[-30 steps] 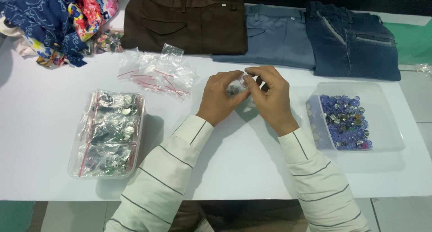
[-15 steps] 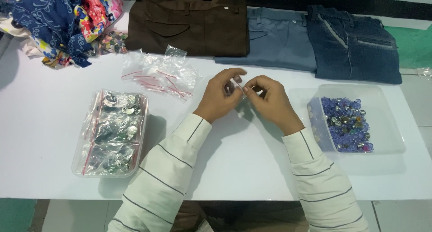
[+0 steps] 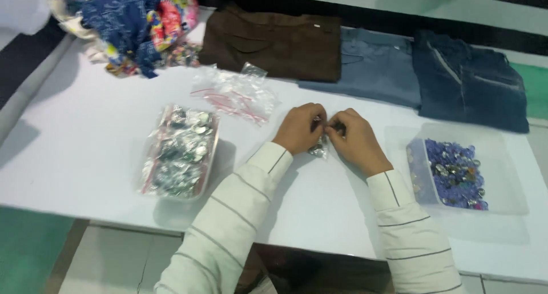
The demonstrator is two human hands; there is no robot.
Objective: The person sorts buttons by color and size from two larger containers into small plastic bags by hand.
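My left hand (image 3: 299, 128) and my right hand (image 3: 357, 141) meet over the middle of the white table (image 3: 85, 134). Together they pinch a small clear plastic bag (image 3: 319, 148) with shiny bits inside; its lower end hangs between the two hands. Most of the bag is hidden by my fingers. Both sleeves are white with thin dark stripes.
A clear tray of filled small bags (image 3: 180, 151) stands to the left. A pile of empty zip bags (image 3: 237, 94) lies behind it. A clear tray of purple and silver pieces (image 3: 454, 171) stands right. Folded brown trousers (image 3: 274, 40), jeans (image 3: 428, 77) and colourful cloth (image 3: 137, 26) line the far edge.
The two hands have stayed together on the small bag, working its top edge. The camera has shifted, so the table sits a little further right and lower in view.
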